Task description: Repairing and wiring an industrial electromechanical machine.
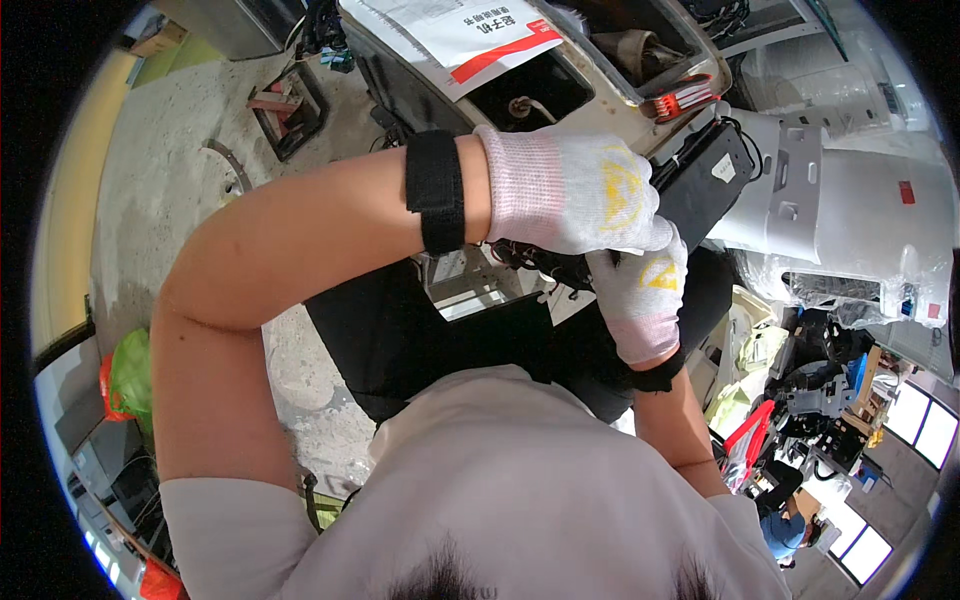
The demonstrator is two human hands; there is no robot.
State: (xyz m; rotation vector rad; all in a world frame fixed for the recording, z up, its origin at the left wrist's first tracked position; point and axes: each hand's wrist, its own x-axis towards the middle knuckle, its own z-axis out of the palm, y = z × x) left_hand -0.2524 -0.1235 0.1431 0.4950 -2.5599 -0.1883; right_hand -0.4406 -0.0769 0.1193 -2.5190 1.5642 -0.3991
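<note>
My left hand (612,195), in a white knit glove with a yellow mark, reaches across to the right with its fingers curled down. What those fingers grip is hidden under the glove. Just below it my right hand (642,285), gloved alike, is closed at the end of a bunch of black cables (545,262), and the two gloves touch. A flat black case (708,180) with a small white label lies just beyond my left fingers, wires looping at its far end. Whether either hand holds the case cannot be seen.
A white sheet with a red stripe (510,50) lies on a bench at the top, beside a grey bin (640,45) and red-handled tools (685,97). White panels in plastic wrap (860,200) stand at the right. A dark metal frame (290,110) rests on the concrete floor at left.
</note>
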